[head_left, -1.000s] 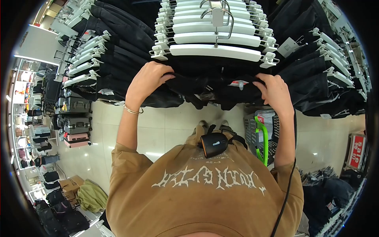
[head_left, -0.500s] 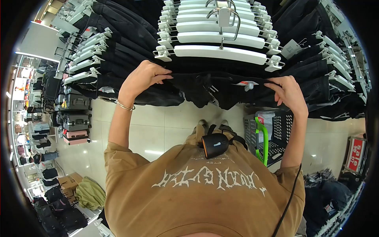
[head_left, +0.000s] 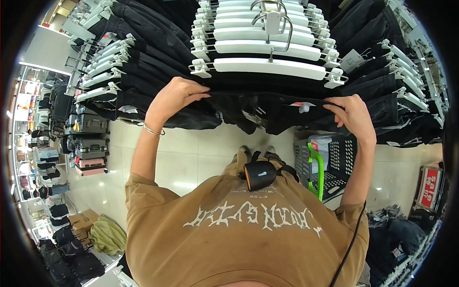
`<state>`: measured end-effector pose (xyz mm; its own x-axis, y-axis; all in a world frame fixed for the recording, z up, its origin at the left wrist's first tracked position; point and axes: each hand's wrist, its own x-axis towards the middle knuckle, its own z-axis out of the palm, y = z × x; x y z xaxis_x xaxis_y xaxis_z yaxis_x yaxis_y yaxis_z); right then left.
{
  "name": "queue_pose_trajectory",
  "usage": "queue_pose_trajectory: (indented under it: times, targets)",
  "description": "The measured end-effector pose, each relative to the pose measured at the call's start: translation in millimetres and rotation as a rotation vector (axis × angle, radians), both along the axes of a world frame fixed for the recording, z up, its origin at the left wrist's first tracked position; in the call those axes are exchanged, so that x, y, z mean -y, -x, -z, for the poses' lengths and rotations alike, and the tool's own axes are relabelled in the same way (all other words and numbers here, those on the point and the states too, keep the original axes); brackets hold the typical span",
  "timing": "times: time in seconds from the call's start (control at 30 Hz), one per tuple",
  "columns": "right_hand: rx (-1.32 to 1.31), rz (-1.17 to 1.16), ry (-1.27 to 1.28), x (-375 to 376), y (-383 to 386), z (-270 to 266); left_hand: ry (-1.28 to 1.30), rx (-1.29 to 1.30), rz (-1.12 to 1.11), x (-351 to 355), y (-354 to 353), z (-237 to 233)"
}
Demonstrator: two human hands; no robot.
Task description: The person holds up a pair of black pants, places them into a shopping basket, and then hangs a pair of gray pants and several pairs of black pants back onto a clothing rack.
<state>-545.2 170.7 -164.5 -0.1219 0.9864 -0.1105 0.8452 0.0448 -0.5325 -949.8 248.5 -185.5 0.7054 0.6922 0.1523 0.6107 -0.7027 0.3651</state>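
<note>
A black garment (head_left: 282,107) is stretched by its top edge between my two hands, in front of the rack. My left hand (head_left: 177,98) pinches its left end, and a bracelet circles that wrist. At the other end my right hand (head_left: 351,112) pinches the waistband. A red and white tag (head_left: 302,105) shows near the right side of the garment. Just beyond it hangs a row of white clip hangers (head_left: 270,68) with black clothes on them.
More black clothes on white hangers hang at left (head_left: 103,76) and right (head_left: 406,91). A dark basket with a green handle (head_left: 315,167) stands on the floor at right. Suitcases (head_left: 91,148), a cardboard box (head_left: 83,220) and a red sale sign (head_left: 430,185) are farther out.
The garment's top edge looks slightly straighter, and its hanging folds have shifted. Both hands keep their pinch; my right hand has moved slightly right. The front hanger sits slightly farther right.
</note>
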Motion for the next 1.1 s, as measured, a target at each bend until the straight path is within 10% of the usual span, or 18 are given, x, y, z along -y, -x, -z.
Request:
queue_pose_trajectory:
  times: [1.1]
  targets:
    - [0.146,-0.153,-0.458,-17,-27,15,-0.366,-0.123,0.003,-5,12,-2]
